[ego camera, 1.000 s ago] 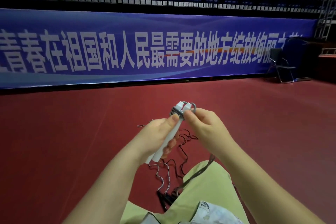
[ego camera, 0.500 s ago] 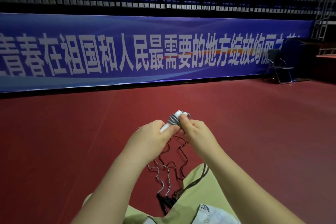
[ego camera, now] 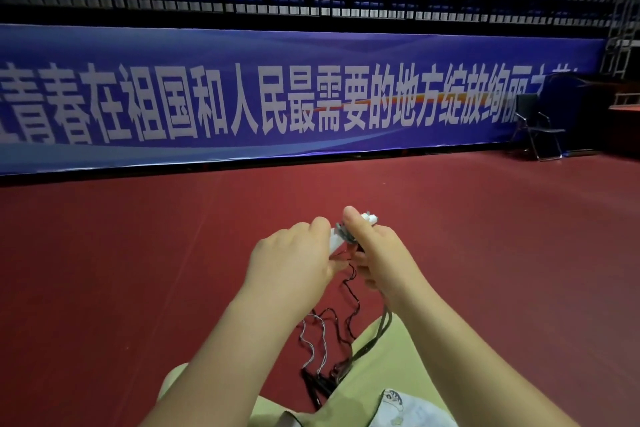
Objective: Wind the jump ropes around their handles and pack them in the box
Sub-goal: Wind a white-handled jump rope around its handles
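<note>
1. Your left hand point(ego camera: 294, 260) grips the white handles point(ego camera: 337, 241), fingers curled round the lower part, most of it hidden under the hand.
2. Your right hand point(ego camera: 377, 253) pinches the rope coils point(ego camera: 346, 231) wound on the handles' top end, thumb up against them, other fingers curled below.
3. Handles tilt up and away from you, white tip point(ego camera: 370, 218) poking out past the right thumb.
4. Loose rope point(ego camera: 349, 291) hangs from the handles down between your wrists, kinked, dark strand plus a lighter grey one point(ego camera: 313, 340) below-left of the handles.
5. Rope runs down to a dark bundle point(ego camera: 318, 386) on the red floor point(ego camera: 138, 288), well below the handles, just beside your knee point(ego camera: 391, 374) in pale green trousers; can't tell what the bundle is.
6. Far beyond the handles: blue banner point(ego camera: 277, 97) with white characters; folding chair point(ego camera: 535, 128) at its right end.
</note>
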The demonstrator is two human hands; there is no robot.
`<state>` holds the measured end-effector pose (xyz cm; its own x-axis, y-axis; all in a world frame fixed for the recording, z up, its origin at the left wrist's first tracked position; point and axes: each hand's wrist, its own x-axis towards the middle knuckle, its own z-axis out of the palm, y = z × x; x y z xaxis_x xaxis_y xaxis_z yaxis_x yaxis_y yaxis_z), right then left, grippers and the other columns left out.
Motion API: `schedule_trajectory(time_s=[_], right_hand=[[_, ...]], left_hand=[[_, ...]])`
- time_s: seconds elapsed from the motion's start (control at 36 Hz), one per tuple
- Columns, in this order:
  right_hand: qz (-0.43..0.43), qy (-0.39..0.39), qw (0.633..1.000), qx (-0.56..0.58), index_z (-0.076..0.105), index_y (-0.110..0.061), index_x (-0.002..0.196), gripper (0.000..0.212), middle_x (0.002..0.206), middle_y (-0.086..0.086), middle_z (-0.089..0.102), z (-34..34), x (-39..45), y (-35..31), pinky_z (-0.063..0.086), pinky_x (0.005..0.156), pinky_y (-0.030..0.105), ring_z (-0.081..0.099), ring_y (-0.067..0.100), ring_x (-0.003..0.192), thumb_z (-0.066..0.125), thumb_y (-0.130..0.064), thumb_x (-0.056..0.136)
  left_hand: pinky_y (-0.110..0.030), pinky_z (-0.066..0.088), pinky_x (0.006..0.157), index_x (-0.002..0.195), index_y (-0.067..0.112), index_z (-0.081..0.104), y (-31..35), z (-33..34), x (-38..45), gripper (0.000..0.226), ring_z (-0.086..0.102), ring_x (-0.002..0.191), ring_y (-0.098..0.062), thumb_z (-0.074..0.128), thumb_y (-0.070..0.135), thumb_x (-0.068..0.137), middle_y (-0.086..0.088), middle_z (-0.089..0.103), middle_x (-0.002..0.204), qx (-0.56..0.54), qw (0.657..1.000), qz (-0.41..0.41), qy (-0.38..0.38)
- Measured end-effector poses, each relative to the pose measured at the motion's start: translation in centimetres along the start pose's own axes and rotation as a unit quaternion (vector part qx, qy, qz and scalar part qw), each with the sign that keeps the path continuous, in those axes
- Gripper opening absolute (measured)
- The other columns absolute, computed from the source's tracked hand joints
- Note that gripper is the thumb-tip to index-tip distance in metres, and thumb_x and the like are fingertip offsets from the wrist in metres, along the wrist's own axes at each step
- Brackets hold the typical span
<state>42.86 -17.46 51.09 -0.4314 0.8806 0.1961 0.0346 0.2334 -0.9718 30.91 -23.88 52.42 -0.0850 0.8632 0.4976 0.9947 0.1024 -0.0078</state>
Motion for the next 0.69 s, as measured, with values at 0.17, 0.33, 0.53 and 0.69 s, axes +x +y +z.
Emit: schedule_trajectory(time_s=[0.17,0.33,0.53,0.69], right_hand=[[0.004,0.035,0.999,0.009,0.033,-0.023,0.049,0.049,0.048,-0.008,0.022,0.2,0.5,-0.7,0.015,0.05,0.027,0.017,0.01,0.043,0.052,-0.044,0.089],[-0.025,0.024,0.999,0.019,0.029,-0.025,0.055,0.032,0.054,-0.003,0.025,0.7,0.6,-0.9,0.018,0.056,0.032,0.021,0.014,0.05,0.049,-0.046,0.068],[0.008,0.034,0.996,0.086,0.048,-0.014,0.069,0.027,0.049,-0.002,0.055,0.5,1.9,-1.2,0.045,0.049,0.023,0.052,0.008,0.038,0.049,-0.023,0.095],[0.021,0.021,0.987,0.159,0.045,-0.01,0.077,0.029,0.04,-0.005,0.047,0.0,2.0,-1.6,0.032,0.031,0.016,0.043,0.005,0.029,0.037,-0.022,0.101]], left_hand=[[-0.032,0.035,0.058,0.087,0.022,0.036,-0.1,-0.9,-0.1,0.036,0.05,0.07,-0.017,0.061,0.049,0.085,0.009,0.047,0.077,-0.102,0.992,-0.019,-0.074],[-0.038,0.048,0.065,0.093,0.017,0.057,-1.1,-1.5,-0.1,0.031,0.058,0.064,-0.012,0.073,0.034,0.073,0.004,0.062,0.075,-0.421,0.878,-0.061,-0.22],[-0.031,0.054,0.056,0.11,0.009,0.065,-2.6,0.6,-0.9,0.066,0.069,0.059,-0.022,0.055,0.065,0.078,-0.012,0.069,0.075,-0.783,0.45,-0.051,-0.427],[-0.017,0.043,0.047,0.099,0.019,0.07,-1.9,0.3,-0.4,0.058,0.049,0.044,-0.005,0.053,0.069,0.074,0.008,0.051,0.061,-0.784,0.415,-0.028,-0.46]])
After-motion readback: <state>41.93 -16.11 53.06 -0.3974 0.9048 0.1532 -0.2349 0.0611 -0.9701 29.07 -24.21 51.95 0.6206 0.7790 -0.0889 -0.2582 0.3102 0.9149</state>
